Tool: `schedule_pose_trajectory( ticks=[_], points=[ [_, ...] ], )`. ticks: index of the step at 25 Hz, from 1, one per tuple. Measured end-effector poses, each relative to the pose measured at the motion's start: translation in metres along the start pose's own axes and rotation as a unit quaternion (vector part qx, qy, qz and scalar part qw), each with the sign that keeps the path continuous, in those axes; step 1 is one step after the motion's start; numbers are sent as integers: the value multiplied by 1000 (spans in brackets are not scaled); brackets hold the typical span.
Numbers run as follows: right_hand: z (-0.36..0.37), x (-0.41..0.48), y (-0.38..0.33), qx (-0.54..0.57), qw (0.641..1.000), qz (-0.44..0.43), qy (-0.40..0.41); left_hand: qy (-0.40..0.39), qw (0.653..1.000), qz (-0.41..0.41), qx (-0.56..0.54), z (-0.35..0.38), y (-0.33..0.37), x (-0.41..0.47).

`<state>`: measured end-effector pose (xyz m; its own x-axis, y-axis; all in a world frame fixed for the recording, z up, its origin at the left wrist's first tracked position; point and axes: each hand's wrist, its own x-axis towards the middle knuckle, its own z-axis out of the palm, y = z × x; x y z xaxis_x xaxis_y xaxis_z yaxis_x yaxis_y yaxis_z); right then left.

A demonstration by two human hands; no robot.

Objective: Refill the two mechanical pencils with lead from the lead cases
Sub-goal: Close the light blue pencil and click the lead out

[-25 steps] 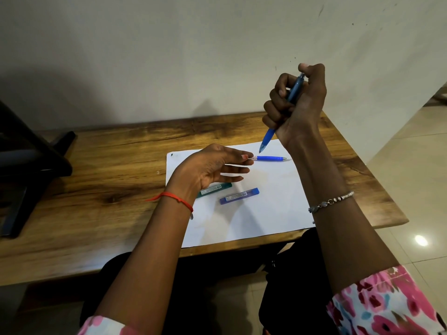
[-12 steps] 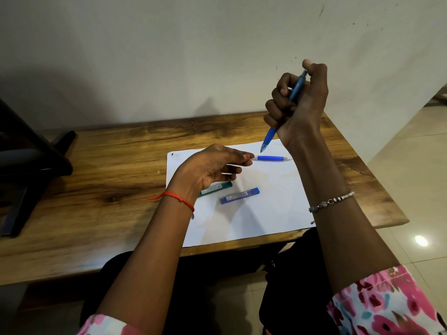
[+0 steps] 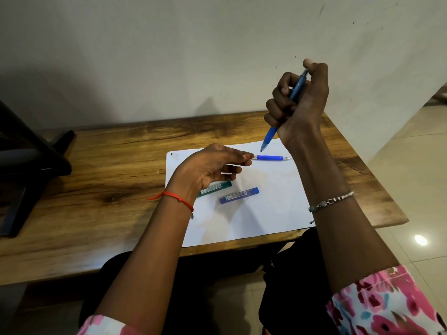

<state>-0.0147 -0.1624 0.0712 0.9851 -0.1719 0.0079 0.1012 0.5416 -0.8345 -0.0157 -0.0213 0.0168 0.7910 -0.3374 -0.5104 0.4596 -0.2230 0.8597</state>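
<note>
A white sheet of paper [image 3: 266, 213] lies on a wooden table [image 3: 108, 189] pushed against a pale wall [image 3: 193, 56]. At the far left of the table stands a dark stand [image 3: 29, 160]. To the right, a glossy tiled floor [image 3: 411, 189].

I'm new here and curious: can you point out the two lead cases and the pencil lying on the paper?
Green case [image 3: 217, 187], head view, on its label.
Blue case [image 3: 239, 195], head view, mid-body.
Lying pencil [image 3: 269, 157], head view, on its blue barrel.
</note>
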Motion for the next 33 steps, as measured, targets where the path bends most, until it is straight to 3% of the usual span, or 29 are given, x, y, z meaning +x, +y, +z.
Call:
schedule_pose_trajectory(
  ticks=[33],
  points=[
    [-5,-1,-1,3,1000,4,-27,-10,1000,-1,11,4,-2,3]
  ],
)
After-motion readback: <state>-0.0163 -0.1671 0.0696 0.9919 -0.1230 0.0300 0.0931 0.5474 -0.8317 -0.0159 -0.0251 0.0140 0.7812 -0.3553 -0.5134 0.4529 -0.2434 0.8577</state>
